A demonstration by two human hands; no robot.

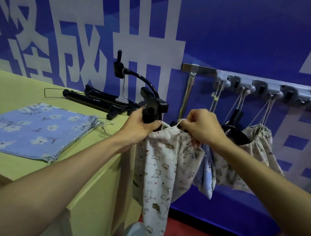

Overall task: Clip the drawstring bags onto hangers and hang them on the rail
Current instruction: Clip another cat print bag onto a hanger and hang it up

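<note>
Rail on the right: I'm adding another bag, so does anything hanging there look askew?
Yes: the cream bag hangs straight from a peg, slanting down-left, with a black hanger tilted across it.

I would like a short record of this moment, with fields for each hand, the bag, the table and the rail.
left hand: grips black hanger
right hand: pinches top of cat-print bag
cat-print bag: hangs down beside the table
table: blue floral bag lies flat
rail: beige bag hangs by its strings
</note>
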